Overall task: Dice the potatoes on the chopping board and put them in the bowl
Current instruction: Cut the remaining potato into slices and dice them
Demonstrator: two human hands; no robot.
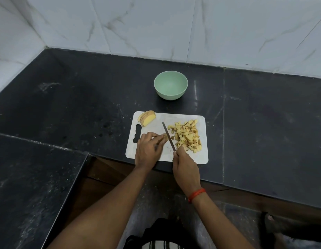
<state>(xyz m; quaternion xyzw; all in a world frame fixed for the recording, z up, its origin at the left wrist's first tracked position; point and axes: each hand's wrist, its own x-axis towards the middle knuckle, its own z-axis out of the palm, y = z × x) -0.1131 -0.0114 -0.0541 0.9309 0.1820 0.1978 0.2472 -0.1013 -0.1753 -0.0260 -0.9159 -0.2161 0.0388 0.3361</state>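
Left hand (149, 150) curls its fingers over a small potato piece (164, 138) near the middle of the chopping board (174, 117), pinning it flat. Its fingertips sit just beside the blade. Right hand (185, 165) grips the handle of the knife (168, 135) at the board's near edge, and the blade runs away towards the far edge, right up against the held piece.

To do this cut well, I would tuck the left fingertips back so the knuckles guide the blade. The piece looks short, so there is little room for the fingers. Cuts should come straight down and be evenly spaced, to match the cubes in the pile of dice (187, 135) on the right half of the board. The blade should also stay clear of that pile, or cubes may scatter over the right edge onto the counter (84, 105).

A sliced potato half (147, 118) waits at the board's far left corner, not yet diced. The bowl (169, 95) stands on the counter just beyond the board's far edge. It looks empty, so the task seems well along in cutting, with the transfer not yet begun.
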